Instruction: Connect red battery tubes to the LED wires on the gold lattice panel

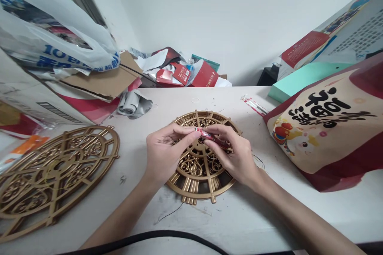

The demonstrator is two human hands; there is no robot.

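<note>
Between the fingertips of both hands is a slim red pen-like stick (pixel 208 135) with white markings near its left end. My left hand (pixel 164 149) pinches that left end between thumb and fingers. Closed around the right part is my right hand (pixel 236 153), which hides some of it. Directly below both hands, a round gold lattice piece (pixel 197 196) with scrollwork and spokes lies flat on the table (pixel 137 215). Thin dark wire or thread shows around its centre and right edge.
Left of me lies another gold lattice stack (pixel 115 143), beside a carton (pixel 32 95) and a white plastic bag (pixel 86 53). A red and cream bag (pixel 323 135) stands at right. Papers and red boxes (pixel 206 75) pile up behind. A black cable (pixel 167 234) crosses the front.
</note>
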